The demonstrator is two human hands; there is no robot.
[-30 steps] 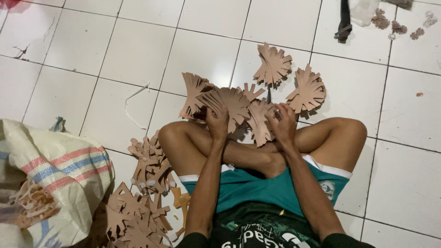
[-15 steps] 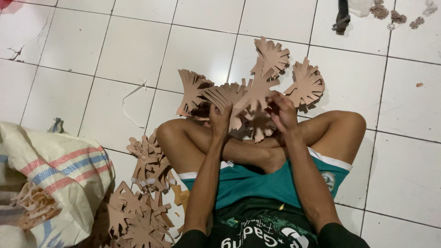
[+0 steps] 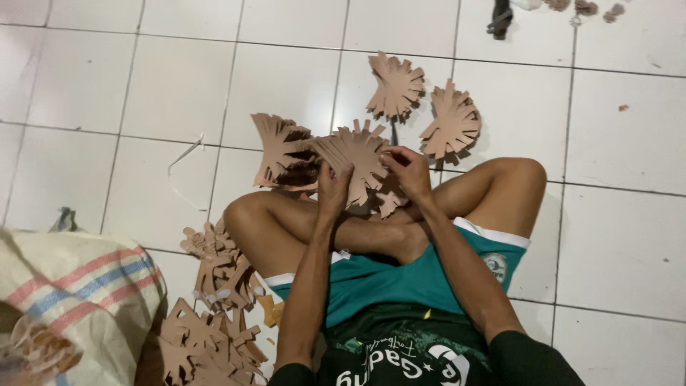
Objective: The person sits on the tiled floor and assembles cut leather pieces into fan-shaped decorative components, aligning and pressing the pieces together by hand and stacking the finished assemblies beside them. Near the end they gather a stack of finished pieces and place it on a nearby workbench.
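I sit cross-legged on a white tiled floor. Both hands hold one brown, jagged-edged cardboard cutout (image 3: pixel 359 159) in front of my knees. My left hand (image 3: pixel 333 187) grips its lower left edge and my right hand (image 3: pixel 410 170) pinches its right side. A fanned stack of similar cutouts (image 3: pixel 280 149) lies just left of the held piece. Two more piles, one (image 3: pixel 395 86) and another (image 3: pixel 451 126), lie on the tiles beyond my hands.
A heap of the same brown cutouts (image 3: pixel 211 314) lies beside my left thigh. A woven sack with red and blue stripes (image 3: pixel 68 307) sits at lower left. A thin white strip (image 3: pixel 187 151) lies on the tiles. Dark objects and scraps (image 3: pixel 500 16) sit at the far top.
The held cutout has been turned and now sits flatter between my hands, lower than half a second ago. The camera view has shifted slightly; the piles on the floor stay where they were.
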